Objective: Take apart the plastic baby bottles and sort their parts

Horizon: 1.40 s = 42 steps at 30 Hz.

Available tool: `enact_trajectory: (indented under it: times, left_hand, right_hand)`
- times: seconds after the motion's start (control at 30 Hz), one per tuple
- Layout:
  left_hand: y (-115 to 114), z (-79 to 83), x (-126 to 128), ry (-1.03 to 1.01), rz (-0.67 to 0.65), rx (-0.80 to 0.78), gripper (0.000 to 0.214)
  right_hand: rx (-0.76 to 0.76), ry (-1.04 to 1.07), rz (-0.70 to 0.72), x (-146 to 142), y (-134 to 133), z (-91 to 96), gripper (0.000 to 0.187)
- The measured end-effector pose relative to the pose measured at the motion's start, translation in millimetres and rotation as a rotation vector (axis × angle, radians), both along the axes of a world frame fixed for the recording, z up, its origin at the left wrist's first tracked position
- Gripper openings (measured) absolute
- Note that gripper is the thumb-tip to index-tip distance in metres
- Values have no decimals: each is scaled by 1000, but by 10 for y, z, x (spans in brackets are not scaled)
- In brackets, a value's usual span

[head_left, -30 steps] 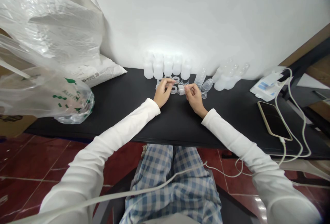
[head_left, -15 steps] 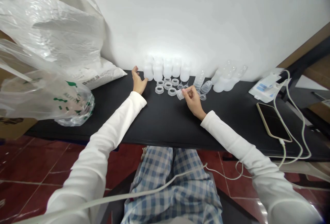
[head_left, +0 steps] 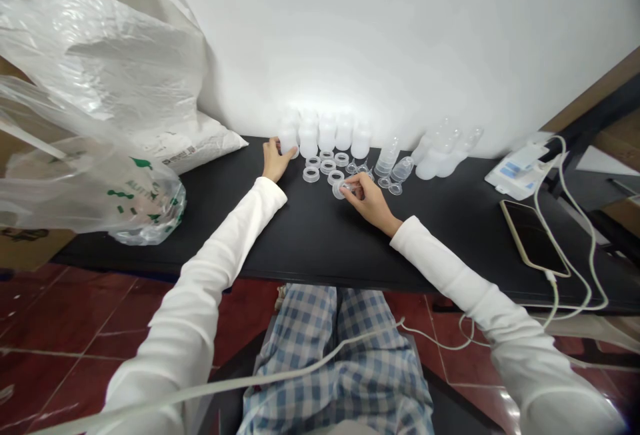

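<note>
My left hand (head_left: 275, 159) reaches to the back of the black table (head_left: 320, 235) and wraps its fingers round the leftmost white bottle (head_left: 289, 135) in a row of several white bottles (head_left: 327, 131) along the wall. My right hand (head_left: 367, 198) pinches a small clear ring-and-nipple piece (head_left: 341, 188) just above the tabletop. Loose clear rings (head_left: 324, 167) lie between the two hands. Clear caps and bottles (head_left: 395, 165) lie on their sides to the right.
A large crumpled plastic bag (head_left: 95, 121) and a white sack (head_left: 195, 141) fill the table's left end. At the right lie a phone (head_left: 533, 235) on a white cable (head_left: 575, 221) and a white packet (head_left: 517, 171). Red floor tiles show below the table.
My left hand left the ring pile, swung out to the left, then closed on the leftmost bottle. My right hand moved slightly left and down with the small clear piece.
</note>
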<state>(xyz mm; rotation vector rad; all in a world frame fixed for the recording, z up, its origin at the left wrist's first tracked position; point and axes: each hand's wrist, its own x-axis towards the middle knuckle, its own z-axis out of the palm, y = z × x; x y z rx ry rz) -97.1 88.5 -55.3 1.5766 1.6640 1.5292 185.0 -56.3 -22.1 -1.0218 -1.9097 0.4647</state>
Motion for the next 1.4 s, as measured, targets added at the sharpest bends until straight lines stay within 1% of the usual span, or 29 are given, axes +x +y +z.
enact_trajectory:
  times: [0.07,0.13,0.23,0.3,0.33,0.37,0.43,0.5,0.53,0.6,0.8,1.0,1.1,1.27,1.4]
  left_hand:
    - [-11,4,2,10,26,0,47]
    - [-48,20,9,3,55,35,47]
    - [-179,101,47,25,88,137,52]
    - [-309,188,95,130,57,235,55]
    - [-378,235,124,210,19,286,58]
    - [-444,281,154,304,-47,325,61]
    - [-554,357,210,505,-230,362,61]
    - [-627,406,256,657,-394,364,58]
    - [-650,421,273,706,-448,363,56]
    - [-683,441,298,758,-503,373,54]
    - [-752,485,308,777,-577,425,58]
    - [-760,478,294,739,-647,478,57]
    - [-758,453,304,732,-678,496,56]
    - [-765,435,310,763,-672,474,52]
    - [-757,439,290,792,-646,528,53]
  right_hand:
    - [4,2,5,7,13,-9,23]
    - [23,-4,20,24,33,-23,24]
    - [87,-31,34,67,65,-27,25]
    - [139,-55,30,104,84,-10,22]
    - [166,-64,25,124,91,3,21]
    - [193,-66,16,143,98,17,19]
    - [245,-55,-11,176,111,44,17]
    - [284,-38,-44,199,121,61,16]
    - [294,-36,-53,207,124,65,15]
    - [292,-52,-48,216,127,67,14]
    - [263,-87,34,227,135,58,11]
    - [347,-73,72,241,151,45,9]
    - [347,-68,71,245,145,50,8]
    - [273,-61,63,259,143,69,8]
    - [245,-37,64,289,166,61,16]
